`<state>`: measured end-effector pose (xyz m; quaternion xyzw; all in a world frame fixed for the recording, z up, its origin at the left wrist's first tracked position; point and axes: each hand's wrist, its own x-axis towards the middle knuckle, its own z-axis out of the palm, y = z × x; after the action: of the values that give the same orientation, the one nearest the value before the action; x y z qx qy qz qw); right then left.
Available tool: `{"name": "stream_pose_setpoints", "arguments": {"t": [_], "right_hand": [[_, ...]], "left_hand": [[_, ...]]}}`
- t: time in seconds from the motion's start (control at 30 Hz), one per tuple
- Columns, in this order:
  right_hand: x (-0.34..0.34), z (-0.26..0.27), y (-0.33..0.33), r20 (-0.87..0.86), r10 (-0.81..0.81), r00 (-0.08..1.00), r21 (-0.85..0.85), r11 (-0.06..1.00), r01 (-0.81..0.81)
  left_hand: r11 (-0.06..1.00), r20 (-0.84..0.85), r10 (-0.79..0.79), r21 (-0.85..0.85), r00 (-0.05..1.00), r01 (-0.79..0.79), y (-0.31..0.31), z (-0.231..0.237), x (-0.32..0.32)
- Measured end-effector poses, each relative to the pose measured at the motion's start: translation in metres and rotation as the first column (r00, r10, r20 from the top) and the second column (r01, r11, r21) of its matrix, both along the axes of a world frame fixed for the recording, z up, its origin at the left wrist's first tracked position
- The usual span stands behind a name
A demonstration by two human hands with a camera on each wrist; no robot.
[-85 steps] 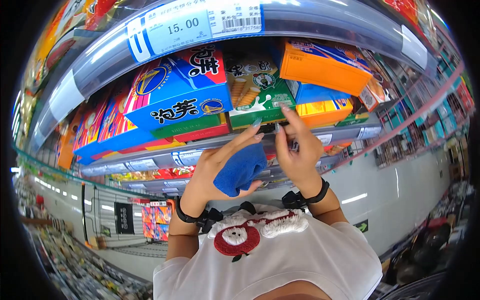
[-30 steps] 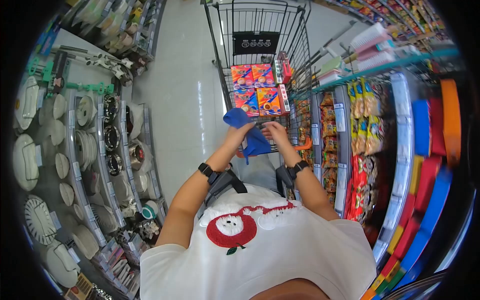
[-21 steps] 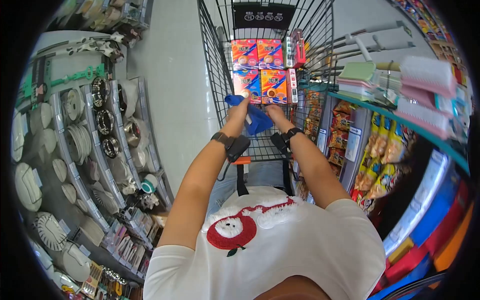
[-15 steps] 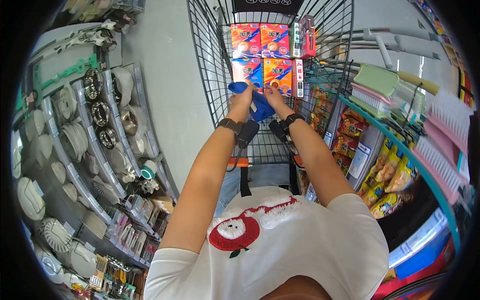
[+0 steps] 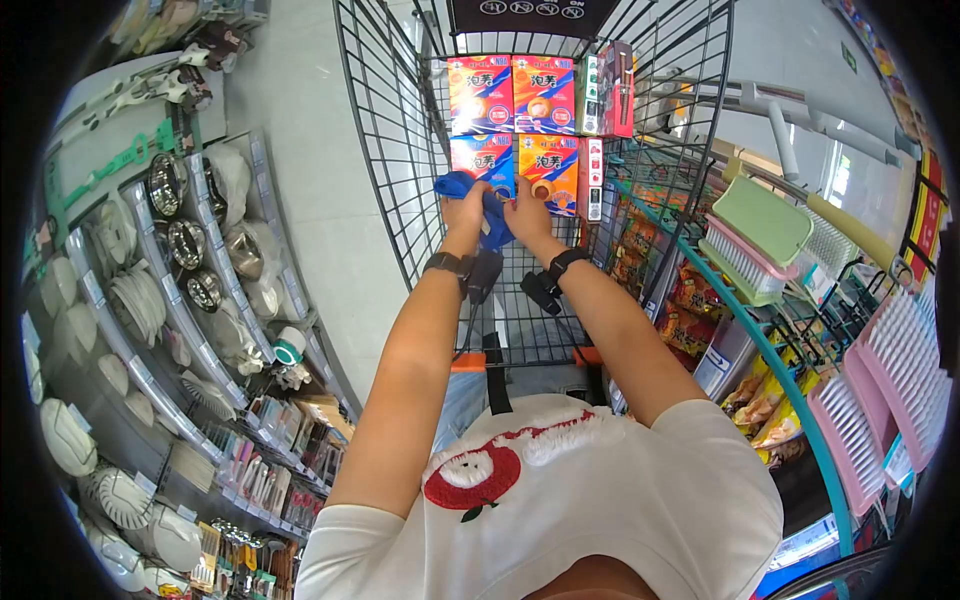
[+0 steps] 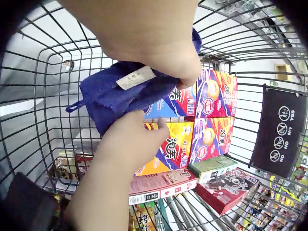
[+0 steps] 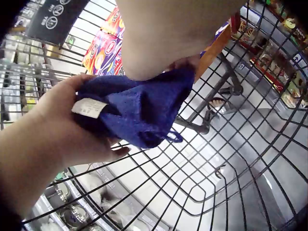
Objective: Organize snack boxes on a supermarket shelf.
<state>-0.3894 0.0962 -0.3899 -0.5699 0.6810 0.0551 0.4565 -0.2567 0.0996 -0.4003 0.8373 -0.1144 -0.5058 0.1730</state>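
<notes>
My left hand (image 5: 463,213) grips a blue cloth (image 6: 120,94) with a white label and a small hanging loop. The cloth droops between the hands; in the right wrist view the left hand (image 7: 67,122) has thumb and fingers around it. My right hand (image 5: 530,215) is close beside the cloth, its visible fingers extended by the front orange box (image 5: 549,170). The left wrist view shows the right hand (image 6: 137,134) over that orange box, fingers apart. A blue snack box (image 5: 482,158) stands just ahead of the left hand, partly covered by it.
The black wire cart (image 5: 370,130) surrounds both hands. Behind the front boxes stand two red-orange boxes (image 5: 512,93), with a green box (image 5: 592,95), a red box (image 5: 619,90) and a pink box (image 5: 590,180) to the right. Brushes (image 5: 890,370) hang right; dish shelves (image 5: 170,300) stand left.
The view has turned from the snack shelf to the cart. Both hands have moved forward and down into it with the blue cloth, which stays in the left hand, close to the front boxes.
</notes>
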Motion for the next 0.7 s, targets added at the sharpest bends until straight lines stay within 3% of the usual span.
{"name": "stream_pose_setpoints", "arguments": {"t": [0.07, 0.17, 0.3, 0.43, 0.5, 0.57, 0.63, 0.67, 0.7], "right_hand": [[0.002, -0.002, -0.001, -0.022, -0.001, 1.0, 0.017, 1.0, 0.001], [0.008, 0.003, -0.008, -0.092, 0.057, 0.994, 0.098, 0.994, -0.048], [0.015, 0.013, -0.017, -0.125, 0.107, 0.986, 0.169, 0.982, -0.085], [0.015, -0.009, -0.01, -0.024, -0.082, 0.996, 0.092, 0.992, 0.084], [0.009, -0.017, -0.008, 0.091, -0.192, 0.977, 0.079, 0.98, 0.185], [0.006, -0.027, 0.003, 0.104, -0.348, 0.932, 0.027, 0.938, 0.347], [0.001, -0.034, 0.013, 0.17, -0.475, 0.864, -0.035, 0.873, 0.487], [-0.002, -0.024, 0.015, 0.238, -0.558, 0.795, 0.002, 0.819, 0.574], [-0.002, -0.021, 0.016, 0.32, -0.644, 0.695, 0.063, 0.746, 0.663]], "left_hand": [[0.997, -0.057, 0.074, -0.018, 0.996, -0.076, -0.002, 0.011, -0.001], [0.984, -0.107, 0.166, 0.09, 0.98, -0.157, -0.016, 0.046, -0.003], [0.986, -0.094, 0.149, -0.061, 0.984, -0.155, -0.005, 0.03, -0.005], [0.975, -0.236, 0.216, -0.002, 0.947, -0.222, -0.01, 0.042, -0.004], [0.995, -0.021, 0.046, -0.085, 0.999, -0.048, 0.009, 0.001, -0.007], [0.965, 0.344, -0.256, 0.037, 0.904, 0.259, 0.0, 0.027, -0.018], [0.929, 0.354, -0.368, 0.098, 0.86, 0.357, -0.009, 0.047, -0.023], [0.903, 0.259, -0.429, 0.129, 0.866, 0.409, -0.013, 0.065, -0.023], [0.894, 0.338, -0.447, 0.193, 0.828, 0.404, -0.01, 0.064, -0.029]]}}
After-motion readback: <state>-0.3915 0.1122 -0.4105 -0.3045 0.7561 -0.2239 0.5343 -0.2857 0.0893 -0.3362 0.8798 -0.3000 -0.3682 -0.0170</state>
